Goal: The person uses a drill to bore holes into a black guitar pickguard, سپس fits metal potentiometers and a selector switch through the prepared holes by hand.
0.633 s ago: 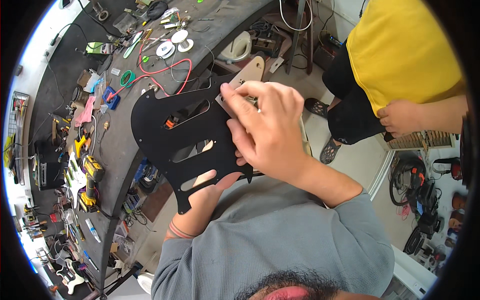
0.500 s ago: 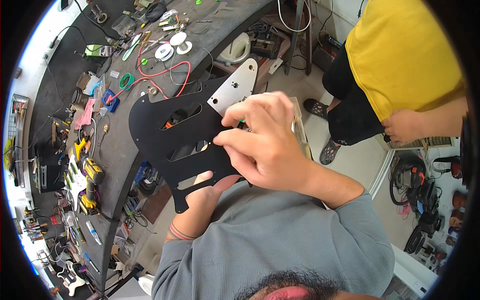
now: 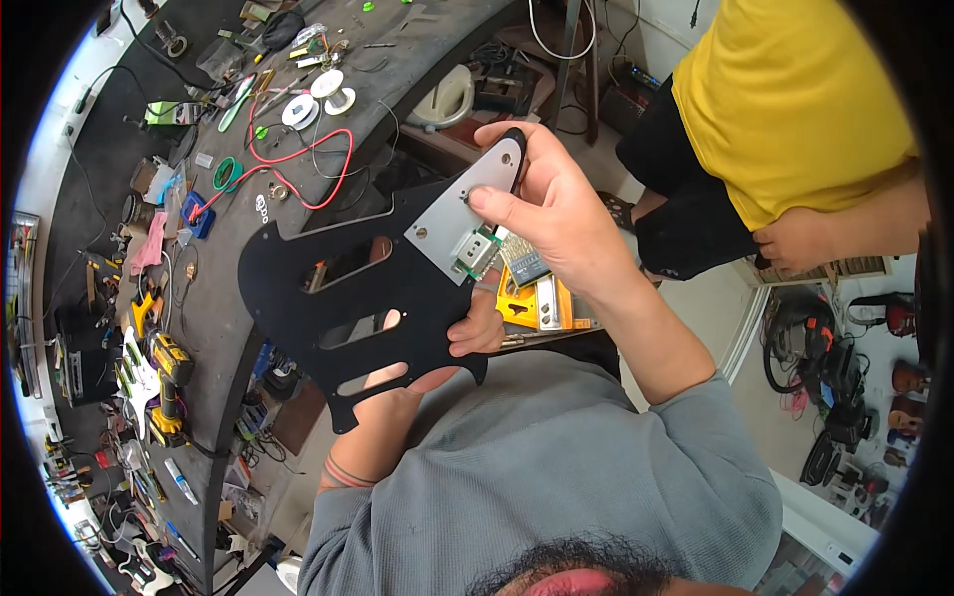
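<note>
A black guitar pickguard [image 3: 283,268] with three long slots is held up before me, underside away from view. My left hand [image 3: 477,328] supports it from below; its fingers curl round the lower right edge, and skin shows through the slots. My right hand [image 3: 556,204] grips the pointed upper right end, the thumb pressed on a silver metal plate [image 3: 447,221] and the fingers behind. That plate has several holes. Beside its lower edge sits a small switch on a green circuit board [image 3: 479,254], partly over the pickguard's edge.
The dark workbench [image 3: 397,74] curves along the left, carrying wire spools [image 3: 328,87], a red cable [image 3: 348,169], a yellow-black cordless drill [image 3: 169,363] and a white pickguard [image 3: 136,382]. A yellow case [image 3: 517,306] lies beyond my hands. Another person in a yellow shirt [image 3: 795,109] stands at right.
My right hand has gone from a pinch over the pickguard's middle to gripping its upper right end. The switch and more of my left fingers now show; the view has shifted slightly.
</note>
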Demonstrator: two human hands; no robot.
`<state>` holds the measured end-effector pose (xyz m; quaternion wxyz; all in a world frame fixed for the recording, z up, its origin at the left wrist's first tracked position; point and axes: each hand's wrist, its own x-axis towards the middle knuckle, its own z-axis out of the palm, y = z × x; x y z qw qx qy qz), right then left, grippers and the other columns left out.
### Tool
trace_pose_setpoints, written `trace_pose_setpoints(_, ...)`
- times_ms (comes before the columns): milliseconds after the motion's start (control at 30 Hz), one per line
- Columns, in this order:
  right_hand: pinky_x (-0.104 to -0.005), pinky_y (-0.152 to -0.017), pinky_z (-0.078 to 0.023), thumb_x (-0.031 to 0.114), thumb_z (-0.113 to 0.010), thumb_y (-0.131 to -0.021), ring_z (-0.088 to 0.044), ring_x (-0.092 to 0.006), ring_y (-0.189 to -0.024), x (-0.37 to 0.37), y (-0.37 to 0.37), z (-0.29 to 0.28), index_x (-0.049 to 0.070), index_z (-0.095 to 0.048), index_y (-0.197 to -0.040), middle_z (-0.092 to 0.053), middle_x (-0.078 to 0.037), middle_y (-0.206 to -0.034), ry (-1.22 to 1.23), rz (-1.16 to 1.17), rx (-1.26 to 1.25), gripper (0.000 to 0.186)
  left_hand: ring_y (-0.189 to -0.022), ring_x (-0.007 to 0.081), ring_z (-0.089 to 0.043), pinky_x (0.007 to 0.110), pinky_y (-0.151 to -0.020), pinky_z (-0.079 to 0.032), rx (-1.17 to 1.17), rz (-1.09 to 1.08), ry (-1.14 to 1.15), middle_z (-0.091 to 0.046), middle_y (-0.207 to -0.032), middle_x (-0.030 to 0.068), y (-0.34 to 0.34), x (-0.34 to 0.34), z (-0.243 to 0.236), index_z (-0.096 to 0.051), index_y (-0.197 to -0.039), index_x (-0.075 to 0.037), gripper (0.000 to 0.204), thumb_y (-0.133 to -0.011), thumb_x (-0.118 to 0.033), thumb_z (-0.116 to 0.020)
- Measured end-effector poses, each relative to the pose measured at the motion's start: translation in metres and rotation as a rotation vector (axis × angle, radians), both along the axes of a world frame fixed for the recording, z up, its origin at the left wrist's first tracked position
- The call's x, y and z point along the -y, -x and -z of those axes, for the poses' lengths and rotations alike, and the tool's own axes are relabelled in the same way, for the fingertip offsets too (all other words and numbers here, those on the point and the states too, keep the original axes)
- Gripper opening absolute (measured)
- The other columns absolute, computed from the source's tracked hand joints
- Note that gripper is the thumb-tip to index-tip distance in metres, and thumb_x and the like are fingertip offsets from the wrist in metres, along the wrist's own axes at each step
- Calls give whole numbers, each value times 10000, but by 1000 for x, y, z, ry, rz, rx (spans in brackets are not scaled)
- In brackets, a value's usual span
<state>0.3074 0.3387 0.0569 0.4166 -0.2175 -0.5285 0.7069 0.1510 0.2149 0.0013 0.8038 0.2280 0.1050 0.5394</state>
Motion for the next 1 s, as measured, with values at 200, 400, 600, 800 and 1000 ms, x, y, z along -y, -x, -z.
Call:
trace_pose_setpoints(200,-320,-1016,-488,71,-780,-943,-614,-136,-1111,3,-4,-9,40,-347,-1538,-607,-62,-1158,-67,-52,116,737,-562,84,-351,276,-646,-297,-73,-7,-28,-380,-667,-54,-7,6,13,-600,-1383,-61,565,-1100,-511,-409)
trace_pose_setpoints(400,-298,-1004,-465,90,-787,-922,-569,-113,-1100,5,-10,-12,46,-341,-1539,-546,-53,-1195,-229,-11,143,763,-575,84,-353,276,-653,-297,-33,56,-64,-378,-670,-66,-10,5,17,-619,-1322,-106,517,-1095,-523,-413)
trace_pose_setpoints(600,-308,-1012,-457,79,-743,-931,-562,-118,-1101,7,-14,-8,47,-343,-1545,-522,-56,-1226,-232,-34,271,733,-562,78,-348,275,-654,-303,-83,15,-64,-384,-668,-73,-17,8,13,-628,-1214,-122,468,-1093,-524,-420)
trace_pose_setpoints(800,-318,-1029,-458,17,-661,-919,-562,-131,-1110,6,-19,-8,40,-333,-1556,-518,-61,-1222,-235,-111,129,717,-572,72,-359,271,-658,-295,-28,111,19,-401,-672,-78,-12,11,17,-619,-1172,-125,460,-1076,-540,-446)
trace_pose_setpoints(1000,-312,-1025,-458,55,-702,-937,-551,-119,-1106,12,-16,-5,49,-371,-1514,-517,-52,-1223,-265,-17,165,665,-579,74,-345,273,-663,-293,-75,62,10,-394,-668,-72,-18,8,5,-594,-1087,-122,417,-1081,-510,-442)
